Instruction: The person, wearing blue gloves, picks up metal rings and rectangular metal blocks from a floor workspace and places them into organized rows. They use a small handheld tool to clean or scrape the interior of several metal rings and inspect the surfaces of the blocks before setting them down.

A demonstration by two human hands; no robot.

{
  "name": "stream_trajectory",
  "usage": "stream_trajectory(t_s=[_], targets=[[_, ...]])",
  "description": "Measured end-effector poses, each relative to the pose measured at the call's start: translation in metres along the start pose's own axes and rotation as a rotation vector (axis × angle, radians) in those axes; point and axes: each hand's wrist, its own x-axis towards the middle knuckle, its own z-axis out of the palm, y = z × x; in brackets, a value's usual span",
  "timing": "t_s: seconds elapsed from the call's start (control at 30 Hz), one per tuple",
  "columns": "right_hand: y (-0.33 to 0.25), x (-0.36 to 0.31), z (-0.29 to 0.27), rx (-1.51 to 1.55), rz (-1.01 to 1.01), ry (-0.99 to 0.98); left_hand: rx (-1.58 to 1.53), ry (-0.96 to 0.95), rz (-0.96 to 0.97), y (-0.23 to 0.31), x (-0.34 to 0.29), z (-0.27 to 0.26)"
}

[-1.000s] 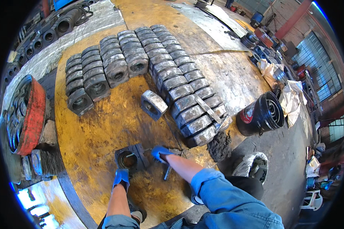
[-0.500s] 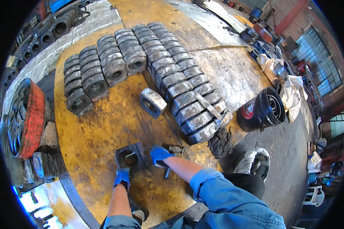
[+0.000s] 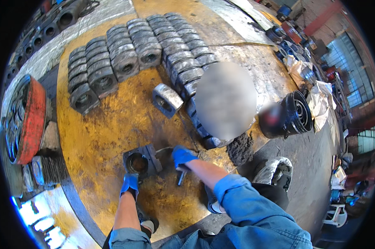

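A square, dark metal block (image 3: 153, 163) with a round bore lies on the yellow-stained metal floor in front of me. My left hand (image 3: 130, 184), in a blue glove, grips its near edge. To the right of the block is my gloved right hand (image 3: 183, 157), closed around a thin metal rod (image 3: 164, 150) whose tip points left toward the block. Under that hand a short shiny cylindrical piece (image 3: 181, 179) sticks out; whether it belongs to the rod I cannot tell. Farther off, a similar single block (image 3: 167, 101) sits tilted by the stacked rows.
Rows of stacked metal blocks (image 3: 127, 62) stand ahead. A blurred patch hides part of the right row. A dark heap of debris (image 3: 240, 150), a black bucket (image 3: 274, 120) and a white-lined container (image 3: 274, 172) are at right. A red drum (image 3: 31, 120) lies at left.
My right hand has moved right and slightly up, drawing the rod out of the block's bore. My left hand stays at the block. The view has tilted a little.
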Motion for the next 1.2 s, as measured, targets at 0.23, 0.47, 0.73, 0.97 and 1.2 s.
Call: stream_trajectory(t_s=[0.23, 0.47, 0.73, 0.97, 1.2], targets=[[-0.008, 0.050, 0.032, -0.156, -0.235, 0.192, -0.184, -0.089, 0.178, -0.025, 0.015, -0.012], [-0.029, 0.015, -0.015, 1.673, 0.548, -0.035, 0.827, -0.156, 0.393, -0.010, -0.021, -0.053], [-0.024, 0.042, 0.016, 1.437, 0.373, 0.069, 1.352, 0.061, 0.719, -0.025, 0.030, -0.028], [-0.007, 0.030, 0.022, 0.992, 0.361, 0.046, 1.057, 0.123, 0.848, -0.060, 0.059, -0.030], [-0.009, 0.035, 0.028, 1.214, 0.387, 0.027, 1.067, 0.115, 0.752, -0.063, 0.045, -0.029]])
